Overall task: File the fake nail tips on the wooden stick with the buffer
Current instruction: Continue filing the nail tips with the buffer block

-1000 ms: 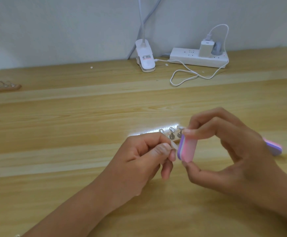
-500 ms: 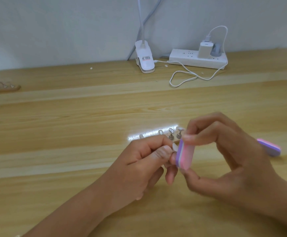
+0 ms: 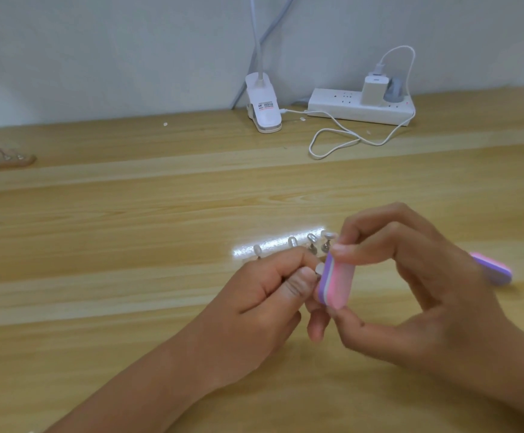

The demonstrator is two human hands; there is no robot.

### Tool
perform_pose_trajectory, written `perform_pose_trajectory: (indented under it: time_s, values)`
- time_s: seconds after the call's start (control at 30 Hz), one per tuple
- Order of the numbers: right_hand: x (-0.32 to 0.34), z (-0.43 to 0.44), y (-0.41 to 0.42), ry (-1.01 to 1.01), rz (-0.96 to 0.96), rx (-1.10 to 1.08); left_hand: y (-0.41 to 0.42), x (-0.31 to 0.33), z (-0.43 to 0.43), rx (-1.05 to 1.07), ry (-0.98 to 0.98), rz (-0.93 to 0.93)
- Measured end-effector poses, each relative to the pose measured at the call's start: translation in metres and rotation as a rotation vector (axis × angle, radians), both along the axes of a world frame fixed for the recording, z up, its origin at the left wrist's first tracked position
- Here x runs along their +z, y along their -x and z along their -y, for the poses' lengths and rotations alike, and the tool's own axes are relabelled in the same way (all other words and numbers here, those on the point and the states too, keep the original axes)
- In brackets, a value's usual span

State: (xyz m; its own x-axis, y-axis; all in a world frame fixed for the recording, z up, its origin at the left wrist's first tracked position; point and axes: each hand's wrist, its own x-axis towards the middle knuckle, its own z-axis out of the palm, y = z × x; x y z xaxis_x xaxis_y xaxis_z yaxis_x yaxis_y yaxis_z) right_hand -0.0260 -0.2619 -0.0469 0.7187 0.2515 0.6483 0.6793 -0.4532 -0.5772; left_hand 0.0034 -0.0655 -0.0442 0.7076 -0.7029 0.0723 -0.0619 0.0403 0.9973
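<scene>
My right hand pinches a small pink and purple buffer block between thumb and forefinger, held upright. My left hand pinches a pale fake nail tip, whose edge touches the buffer's purple side. What the tip is mounted on is hidden by my fingers. Just behind my hands, several more nail tips on small stands sit in a row on a strip that glares white in the light.
A second pink and purple buffer lies on the wooden table to the right. At far left lies a wooden stick with nail tips. A lamp clip, power strip and looped white cable sit along the wall.
The buffer and my right hand have shifted slightly down and left against the nail tip. My left hand stays almost in place.
</scene>
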Motion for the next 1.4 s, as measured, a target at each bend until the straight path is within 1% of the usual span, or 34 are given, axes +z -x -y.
perform_pose_trajectory:
  time_s: [0.17, 0.27, 0.33, 0.37, 0.43, 0.5, 0.57, 0.63, 0.67, 0.73, 0.9, 1.0, 1.23, 1.4]
  values:
    - [0.002, 0.003, 0.001, -0.016, -0.007, -0.023, 0.0, 0.0, 0.0, 0.001, 0.007, 0.009]
    - [-0.001, 0.001, 0.001, -0.005, -0.015, 0.012, -0.001, -0.001, 0.001, 0.015, -0.013, 0.047]
    - [-0.001, 0.008, -0.007, 0.02, -0.023, -0.036, -0.001, -0.002, -0.001, 0.019, -0.013, 0.038]
    - [-0.002, 0.014, -0.013, 0.004, -0.038, -0.084, -0.002, -0.002, -0.002, 0.015, -0.008, 0.034]
    - [-0.001, 0.023, -0.02, -0.102, -0.097, -0.139, -0.002, -0.001, -0.004, 0.032, -0.003, 0.064]
    - [-0.002, 0.024, -0.02, -0.154, -0.119, -0.128, -0.005, 0.0, -0.006, 0.186, 0.029, 0.159]
    - [-0.005, 0.022, -0.019, -0.111, -0.096, -0.114, -0.013, 0.001, -0.009, 0.439, 0.077, 0.278]
    - [-0.006, 0.019, -0.018, -0.07, -0.079, -0.115, -0.024, 0.0, -0.014, 0.668, 0.098, 0.321]
    - [-0.007, 0.018, -0.019, -0.06, -0.079, -0.12, -0.028, -0.001, -0.016, 0.743, 0.093, 0.319]
    - [-0.007, 0.017, -0.02, -0.046, -0.084, -0.134, -0.033, -0.004, -0.017, 0.809, 0.03, 0.332]
    - [-0.009, 0.015, -0.02, -0.005, -0.082, -0.143, -0.03, -0.006, -0.005, 0.714, -0.269, 0.449]
    - [-0.009, 0.015, -0.019, 0.037, -0.057, -0.161, -0.026, -0.006, 0.0, 0.642, -0.392, 0.512]
    - [-0.009, 0.014, -0.017, 0.1, -0.035, -0.191, -0.026, -0.01, -0.001, 0.594, -0.496, 0.51]
    - [-0.011, 0.015, -0.016, 0.096, -0.05, -0.176, -0.028, -0.009, -0.005, 0.6, -0.465, 0.457]
